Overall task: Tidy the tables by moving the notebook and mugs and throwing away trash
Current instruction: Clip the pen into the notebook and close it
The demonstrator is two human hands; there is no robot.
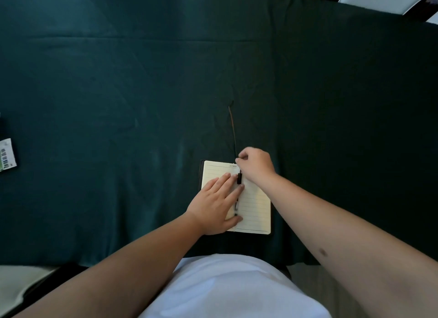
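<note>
An open lined notebook (pixel 254 206) with a dark cover lies on the dark green tablecloth, near the table's front edge. A black pen (pixel 239 179) lies along its centre fold. My left hand (pixel 214 208) rests flat on the left page, fingers spread, fingertips touching the pen. My right hand (pixel 257 164) is at the notebook's top edge, its fingers pinched on the base of a thin brown ribbon bookmark (pixel 232 125) that stretches away over the cloth. No mugs are in view.
A small printed paper wrapper (pixel 7 155) lies at the table's far left edge. The green cloth (pixel 118 92) covers the whole table. A white chair or surface (pixel 388 0) shows at the top right. My white-clothed torso fills the bottom.
</note>
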